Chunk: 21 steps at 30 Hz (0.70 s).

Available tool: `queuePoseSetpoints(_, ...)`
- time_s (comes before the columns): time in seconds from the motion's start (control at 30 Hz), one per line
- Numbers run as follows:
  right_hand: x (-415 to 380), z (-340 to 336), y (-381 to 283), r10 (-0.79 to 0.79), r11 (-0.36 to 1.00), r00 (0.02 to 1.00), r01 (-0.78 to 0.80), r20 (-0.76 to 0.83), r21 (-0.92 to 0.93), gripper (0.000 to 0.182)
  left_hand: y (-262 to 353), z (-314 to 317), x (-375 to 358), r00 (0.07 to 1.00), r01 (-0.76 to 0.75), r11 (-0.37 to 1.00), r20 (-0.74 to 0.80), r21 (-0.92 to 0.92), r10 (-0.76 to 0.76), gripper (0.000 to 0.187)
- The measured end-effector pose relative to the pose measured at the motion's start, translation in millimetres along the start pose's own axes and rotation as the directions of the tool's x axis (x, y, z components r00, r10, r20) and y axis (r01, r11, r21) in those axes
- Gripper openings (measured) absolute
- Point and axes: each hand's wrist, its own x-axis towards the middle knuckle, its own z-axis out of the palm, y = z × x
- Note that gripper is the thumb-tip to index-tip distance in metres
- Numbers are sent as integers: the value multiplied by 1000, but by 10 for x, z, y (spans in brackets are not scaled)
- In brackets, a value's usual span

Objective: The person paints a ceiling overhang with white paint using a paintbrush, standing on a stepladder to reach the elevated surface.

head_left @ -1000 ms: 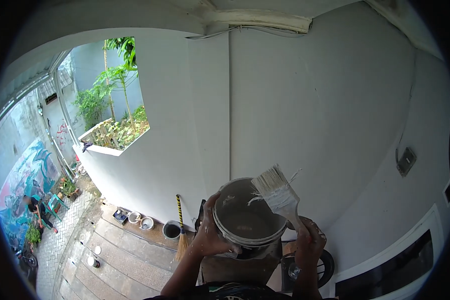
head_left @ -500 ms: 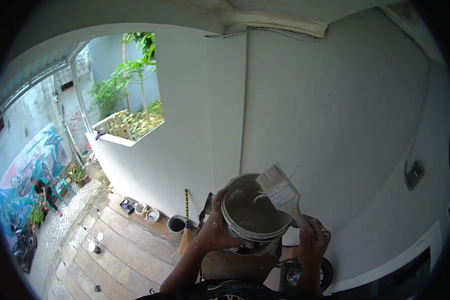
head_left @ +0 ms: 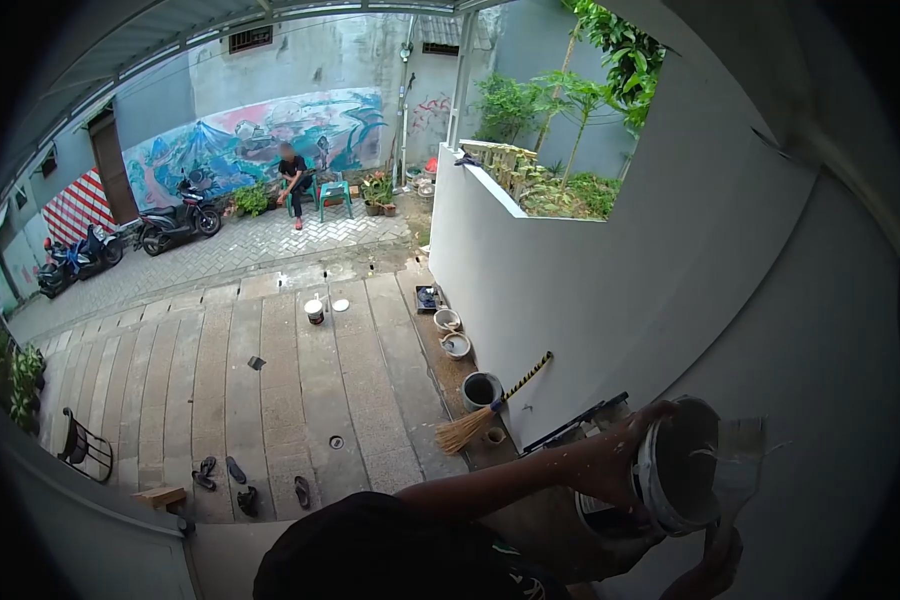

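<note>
My left hand (head_left: 615, 465) grips a paint bucket (head_left: 654, 492) from its left side. The bucket is tipped so that its open mouth faces right, and its inside lies in shadow. At the lower right, my right hand (head_left: 712, 566) is closed around the handle of a wide paintbrush (head_left: 740, 462). The bristles point up and overlap the bucket's mouth in this view. Pale paint spots dot my left hand and forearm.
A white wall (head_left: 590, 290) rises beside me. Along its foot stand a straw broom (head_left: 467, 430), a dark bucket (head_left: 481, 390) and small pails (head_left: 455, 345). Sandals (head_left: 248, 500) lie on the paved floor. A seated person (head_left: 292, 182) and a motorbike (head_left: 177, 217) are far off.
My view has swung left toward the yard, so the bucket and brush now appear farther right and lower. Both hands keep their hold.
</note>
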Motion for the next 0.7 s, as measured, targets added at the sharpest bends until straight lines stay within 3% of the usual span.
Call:
queuePoseSetpoints(0.23,49,-14,123,-159,975,986,166,58,-149,35,0,-11,-49,998,26,999,-51,26,-25,141)
queuePoseSetpoints(0.33,48,-3,33,-129,985,990,134,55,-107,38,-26,-3,-47,999,26,1000,-44,1,-26,142)
queuePoseSetpoints(0.4,63,18,-76,45,997,999,-43,27,-67,41,-30,-11,-49,999,30,999,-34,-14,-30,143)
queuePoseSetpoints(0.6,54,26,-70,162,987,987,-162,-9,-19,44,0,-32,-73,999,25,1000,-34,2,-25,146)
queuePoseSetpoints(0.7,54,34,-78,92,994,996,-93,-13,-51,46,-2,-30,-61,999,41,999,-22,-17,-41,146)
